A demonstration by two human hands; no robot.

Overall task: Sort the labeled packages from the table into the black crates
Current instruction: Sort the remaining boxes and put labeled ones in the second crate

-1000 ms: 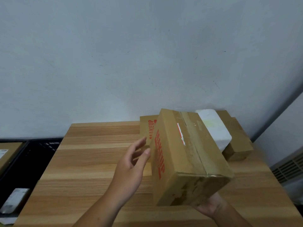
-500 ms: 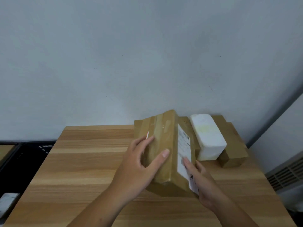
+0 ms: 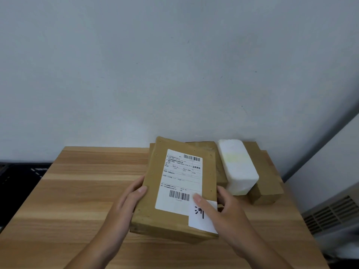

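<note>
I put the sort at partway at best: one box (image 3: 159, 220) is in hand at 12 o'clock from me, its label (image 3: 180, 181) face up and readable, not yet in a crate; I cannot tell whether it rests on the surface (image 3: 77, 191) or hangs just clear of it; at 2 o'clock from it a foam pack (image 3: 237, 166) sits among more brown boxes (image 3: 268, 183), so by my count those are left to sort; the crate (image 3: 21, 177) shows only as a dark edge at 9 o'clock, well apart, and what it holds is out of my view; the left hand (image 3: 126, 208) grips the box's 9 o'clock edge, fingers (image 3: 136, 184) half curled along the side and thumb on the top face; the right hand (image 3: 231, 216) grips the 3 o'clock edge, its fingers wrapped round the side, thumb pressed on the label beside a white slip (image 3: 202, 220) with a handwritten mark at the 5 o'clock corner.
</note>
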